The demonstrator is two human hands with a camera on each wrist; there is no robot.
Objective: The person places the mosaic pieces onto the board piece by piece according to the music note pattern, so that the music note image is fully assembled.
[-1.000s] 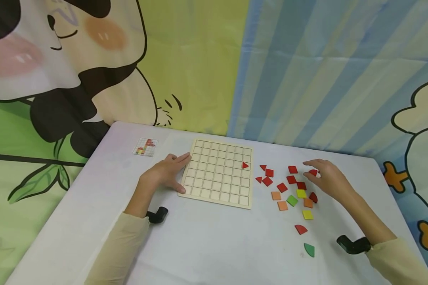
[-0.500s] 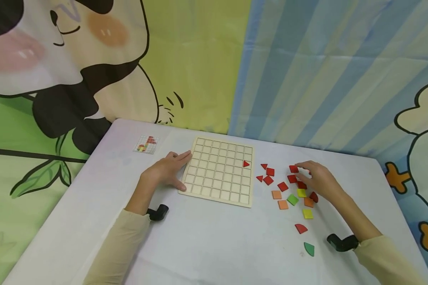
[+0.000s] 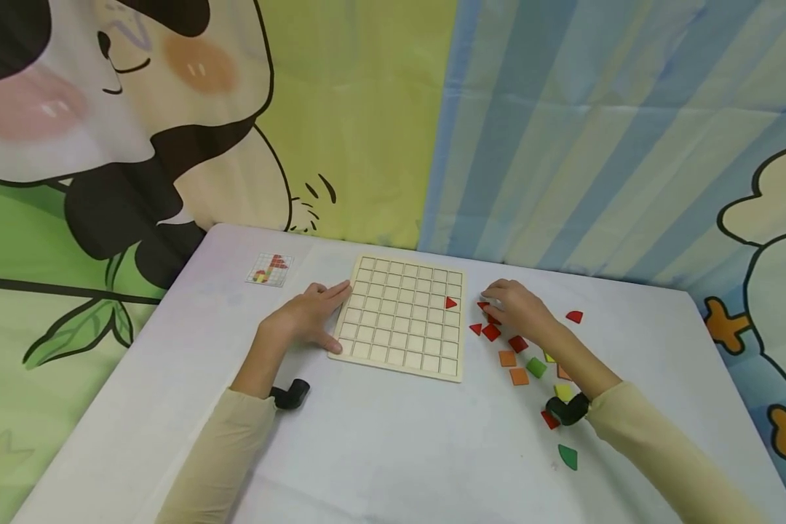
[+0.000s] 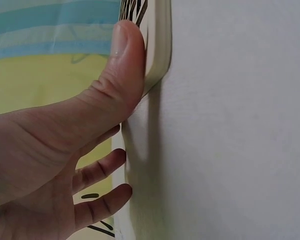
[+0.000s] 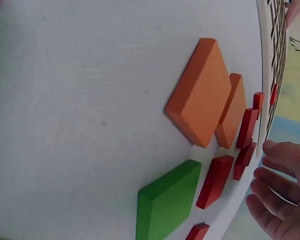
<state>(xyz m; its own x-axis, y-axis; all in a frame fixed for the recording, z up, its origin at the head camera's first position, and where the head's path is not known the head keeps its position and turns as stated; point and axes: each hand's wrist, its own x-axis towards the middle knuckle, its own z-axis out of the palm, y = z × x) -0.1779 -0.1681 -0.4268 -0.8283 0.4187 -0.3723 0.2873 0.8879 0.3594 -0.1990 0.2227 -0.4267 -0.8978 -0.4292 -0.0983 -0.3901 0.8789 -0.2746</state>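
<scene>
My left hand (image 3: 306, 320) rests at the left edge of a wooden grid board (image 3: 399, 320), fingers spread. Its thumb (image 4: 125, 50) lies on the near left corner in the left wrist view. One red triangle (image 3: 450, 303) sits in a cell toward the board's right side. Just right of the board, my right hand (image 3: 516, 309) reaches over the loose pieces, thumb and fingertips around a small red triangle (image 3: 482, 306) that shows between them; no grip is visible. Another red triangle (image 3: 475, 329) and a red square (image 3: 491, 332) lie close below.
Orange squares (image 3: 519, 376), a green square (image 3: 536, 367) and a yellow square (image 3: 563, 393) lie under or near the right forearm. A red quarter circle (image 3: 574, 316) and green quarter circle (image 3: 568, 457) lie farther out. A small pattern card (image 3: 270, 269) is at back left.
My right hand has swept left across the red pieces, from the far red quarter circle to the red triangle near the board. My left hand stays at the board's edge.
</scene>
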